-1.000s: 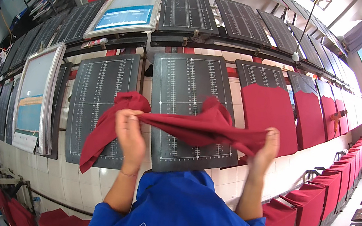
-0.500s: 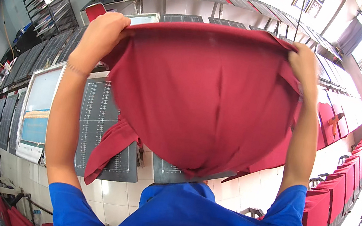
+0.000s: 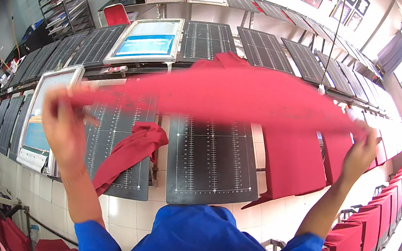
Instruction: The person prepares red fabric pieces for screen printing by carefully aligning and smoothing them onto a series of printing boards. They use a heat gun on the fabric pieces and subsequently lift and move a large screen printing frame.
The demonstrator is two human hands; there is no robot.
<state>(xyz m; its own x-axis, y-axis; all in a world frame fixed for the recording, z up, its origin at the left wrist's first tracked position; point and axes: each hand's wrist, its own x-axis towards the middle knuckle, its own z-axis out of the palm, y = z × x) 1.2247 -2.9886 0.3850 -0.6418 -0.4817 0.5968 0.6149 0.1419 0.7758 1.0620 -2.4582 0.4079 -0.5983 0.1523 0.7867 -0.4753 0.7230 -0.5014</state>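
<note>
A dark red cloth (image 3: pixel 236 97) is stretched wide in the air, blurred by motion. My left hand (image 3: pixel 63 125) grips its left end, the fingers smeared. At the other end, my right hand (image 3: pixel 360 152) pinches a corner. Below the cloth lies a black printing board (image 3: pixel 208 165) with white ruled marks. Another red cloth (image 3: pixel 138 147) is bunched and hangs across the neighbouring black board (image 3: pixel 125 181) on the left. To the right, a flat red cloth (image 3: pixel 289 162) covers a board.
Screen frames (image 3: pixel 146 42) with blue areas rest on the far row, one more frame (image 3: pixel 51 103) stands at left. Ruled boards (image 3: pixel 264 49) line the back. Red-covered boards (image 3: pixel 347 241) run down the right. A cord with a white end (image 3: pixel 322 89) hangs at right.
Both hands have spread apart and come lower. The cloth, earlier hanging as a broad sheet in front of me, now billows out away from me, uncovering the middle board.
</note>
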